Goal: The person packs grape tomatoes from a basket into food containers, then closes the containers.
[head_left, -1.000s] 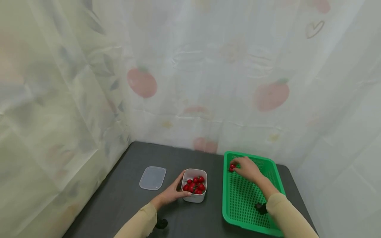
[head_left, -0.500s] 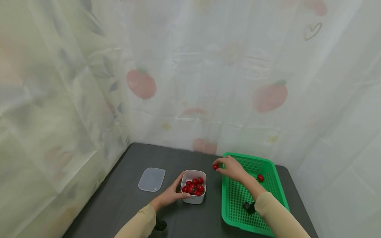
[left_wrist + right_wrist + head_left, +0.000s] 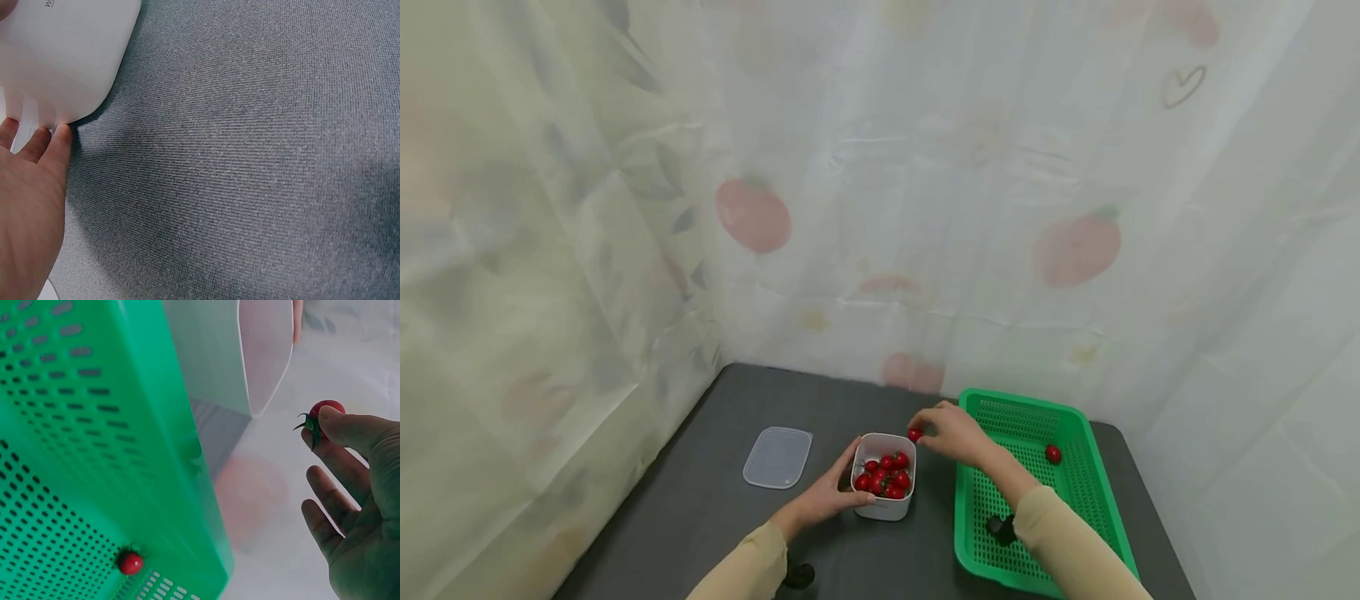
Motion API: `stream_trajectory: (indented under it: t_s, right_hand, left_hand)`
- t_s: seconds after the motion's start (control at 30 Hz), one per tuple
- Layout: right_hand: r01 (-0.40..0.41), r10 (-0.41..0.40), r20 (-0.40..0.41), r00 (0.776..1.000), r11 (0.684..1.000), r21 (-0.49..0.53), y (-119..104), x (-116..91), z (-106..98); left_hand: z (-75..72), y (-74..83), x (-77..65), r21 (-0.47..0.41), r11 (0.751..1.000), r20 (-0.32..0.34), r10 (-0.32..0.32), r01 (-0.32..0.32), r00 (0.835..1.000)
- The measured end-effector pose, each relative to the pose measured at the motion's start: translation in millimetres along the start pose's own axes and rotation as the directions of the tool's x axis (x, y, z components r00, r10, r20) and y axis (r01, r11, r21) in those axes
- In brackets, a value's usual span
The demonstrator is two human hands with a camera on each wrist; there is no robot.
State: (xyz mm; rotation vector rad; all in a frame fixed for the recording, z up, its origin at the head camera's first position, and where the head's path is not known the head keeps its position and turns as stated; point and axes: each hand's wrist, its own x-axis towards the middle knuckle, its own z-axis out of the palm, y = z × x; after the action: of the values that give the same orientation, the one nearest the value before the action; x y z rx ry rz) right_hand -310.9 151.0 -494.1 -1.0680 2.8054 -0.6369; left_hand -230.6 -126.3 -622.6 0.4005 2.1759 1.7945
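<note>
My left hand (image 3: 826,500) grips a white square container (image 3: 883,508) from its left, thumb at the near side and index finger at the far rim. Several red cherry tomatoes (image 3: 887,479) lie inside it. In the left wrist view, fingertips (image 3: 61,134) touch the container's wall low down, near the table. Between thumb and index finger, my right hand (image 3: 955,433) pinches a cherry tomato (image 3: 328,409) by the container's far right corner, above rim height. Green sepals show on this tomato in the right wrist view; the other fingers are spread apart from it.
A green perforated basket (image 3: 966,500) stands right of the container, under the right forearm. One cherry tomato (image 3: 1053,454) lies in it, towards its right side. A translucent lid (image 3: 778,458) lies flat on the dark table (image 3: 700,500) at left. A patterned curtain (image 3: 880,208) hangs behind.
My right hand has lifted a cherry tomato out of the basket and carried it left to the container. Another tomato in the basket has come into view. The left hand keeps its grip.
</note>
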Motion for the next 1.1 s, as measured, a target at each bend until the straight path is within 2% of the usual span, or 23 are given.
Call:
stream_trajectory:
  t_s: [0.4,0.83,1.1]
  right_hand:
    - [0.026,-0.023,0.054,0.998,0.998,-0.055,-13,12,21]
    - [0.004,0.006,0.086,0.996,0.993,-0.115,-24,26,34]
    - [0.045,-0.026,0.102,0.994,0.981,-0.187,-26,32,46]
  left_hand:
    - [1.6,-0.4,-2.6,-0.022,1.000,0.020,-0.006,0.006,1.000]
    - [0.6,2.0,-1.8,-0.013,1.000,0.020,-0.006,0.006,1.000]
    - [0.8,0.9,-1.7,-0.020,1.000,0.022,-0.005,0.005,1.000]
